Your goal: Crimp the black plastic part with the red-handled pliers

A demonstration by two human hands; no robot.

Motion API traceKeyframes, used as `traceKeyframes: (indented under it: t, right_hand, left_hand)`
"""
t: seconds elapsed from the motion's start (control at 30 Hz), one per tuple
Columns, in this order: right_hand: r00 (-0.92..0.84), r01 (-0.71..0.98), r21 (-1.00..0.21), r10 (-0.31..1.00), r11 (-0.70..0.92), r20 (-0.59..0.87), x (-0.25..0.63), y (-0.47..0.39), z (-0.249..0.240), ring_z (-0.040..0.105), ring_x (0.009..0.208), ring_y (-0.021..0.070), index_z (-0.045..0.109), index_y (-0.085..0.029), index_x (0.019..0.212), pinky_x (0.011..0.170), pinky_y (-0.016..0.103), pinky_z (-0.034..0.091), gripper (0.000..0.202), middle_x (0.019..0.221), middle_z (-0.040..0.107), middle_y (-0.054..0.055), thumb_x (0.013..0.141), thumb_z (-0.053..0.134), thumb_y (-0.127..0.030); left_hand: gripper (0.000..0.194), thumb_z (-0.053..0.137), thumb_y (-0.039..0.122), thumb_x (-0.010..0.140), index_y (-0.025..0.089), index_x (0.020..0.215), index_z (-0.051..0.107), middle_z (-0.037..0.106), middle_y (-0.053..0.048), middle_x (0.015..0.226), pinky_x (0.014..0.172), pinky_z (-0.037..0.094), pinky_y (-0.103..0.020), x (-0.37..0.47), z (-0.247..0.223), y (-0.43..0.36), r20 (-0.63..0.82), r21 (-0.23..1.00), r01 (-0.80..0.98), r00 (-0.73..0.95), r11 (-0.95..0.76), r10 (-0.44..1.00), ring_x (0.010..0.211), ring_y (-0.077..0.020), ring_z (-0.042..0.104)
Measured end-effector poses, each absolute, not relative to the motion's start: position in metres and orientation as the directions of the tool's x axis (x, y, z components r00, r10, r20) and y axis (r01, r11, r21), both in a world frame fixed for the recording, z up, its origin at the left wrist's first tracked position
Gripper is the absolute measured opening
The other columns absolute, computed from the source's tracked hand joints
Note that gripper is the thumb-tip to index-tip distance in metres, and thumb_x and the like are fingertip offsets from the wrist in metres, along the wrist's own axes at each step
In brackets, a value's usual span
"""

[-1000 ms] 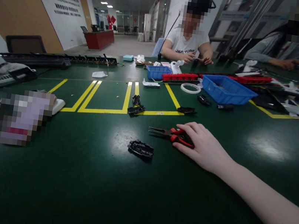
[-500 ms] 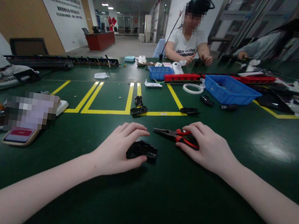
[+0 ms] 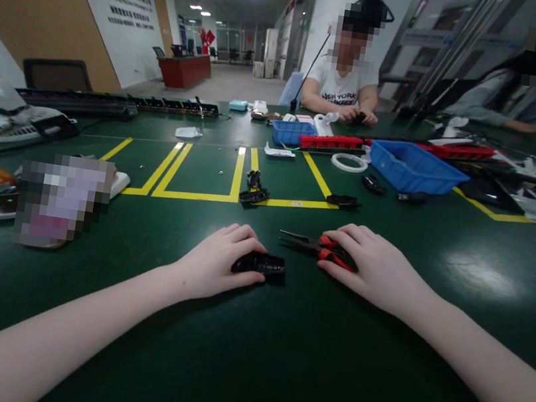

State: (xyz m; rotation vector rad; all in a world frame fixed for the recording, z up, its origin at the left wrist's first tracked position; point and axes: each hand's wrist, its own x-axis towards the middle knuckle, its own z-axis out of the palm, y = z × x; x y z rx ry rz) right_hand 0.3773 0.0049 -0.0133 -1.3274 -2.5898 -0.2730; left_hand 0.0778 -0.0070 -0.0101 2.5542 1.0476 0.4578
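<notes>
My left hand (image 3: 223, 265) is closed around the left end of a black plastic part (image 3: 268, 265), fingers over its back and thumb along its near side. The part rests low at the green table, and its right end sticks out of my grip. To the right, my right hand (image 3: 369, 263) holds needle-nose pliers (image 3: 309, 241) by their red and black handles. The jaws point left and stand slightly apart, with nothing between them. A small gap separates the pliers from the black part.
Beyond my hands lie small black parts (image 3: 254, 195) on yellow tape lines and another black piece (image 3: 343, 201). Farther back are a blue bin (image 3: 411, 167), a tape roll (image 3: 349, 163) and red strips (image 3: 332, 143). A phone (image 3: 61, 203) lies left. A person (image 3: 346, 82) sits opposite.
The fingers of my left hand have closed onto the black part. The pliers' jaws have parted in my right hand. The view has shifted slightly.
</notes>
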Motion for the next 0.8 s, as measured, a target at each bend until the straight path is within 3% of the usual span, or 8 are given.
traceKeyframes:
  t: [0.2, 0.4, 0.8]
  right_hand:
    - [-0.568, 0.819, 0.085, 0.780, 0.568, 0.262, 0.373, 0.002, -0.019, 0.060, 0.092, 0.0275, 0.058, -0.014, 0.111, 0.077, 0.042, 0.049, 0.042, 0.106, 0.063, 0.015, 0.092, 0.042, -0.047]
    - [-0.575, 0.813, 0.072, 0.776, 0.579, 0.259, 0.369, 0.000, -0.019, 0.061, 0.086, 0.0257, 0.056, -0.013, 0.109, 0.072, 0.039, 0.051, 0.040, 0.102, 0.063, 0.014, 0.091, 0.044, -0.046]
    - [-0.648, 0.743, 0.027, 0.709, 0.668, 0.278, 0.366, 0.000, -0.018, 0.061, 0.092, 0.0268, 0.053, -0.012, 0.114, 0.079, 0.043, 0.052, 0.035, 0.107, 0.061, 0.016, 0.088, 0.051, -0.035]
  left_hand:
    - [0.032, 0.060, 0.042, 0.087, 0.022, 0.112, 0.055, 0.059, -0.005, 0.109, 0.079, 0.050, -0.037, 0.077, -0.016, -0.005, 0.171, 0.450, 0.608, 0.660, -0.654, 0.731, 0.096, -0.0215, 0.056]
    - [0.036, 0.060, 0.045, 0.087, 0.022, 0.115, 0.052, 0.062, -0.004, 0.109, 0.078, 0.052, -0.036, 0.077, -0.020, -0.003, 0.132, 0.453, 0.648, 0.630, -0.612, 0.765, 0.095, -0.0209, 0.059]
    - [0.036, 0.057, 0.043, 0.089, 0.022, 0.118, 0.053, 0.064, -0.005, 0.108, 0.081, 0.051, -0.035, 0.079, -0.020, -0.003, 0.138, 0.380, 0.645, 0.669, -0.663, 0.731, 0.097, -0.0213, 0.061]
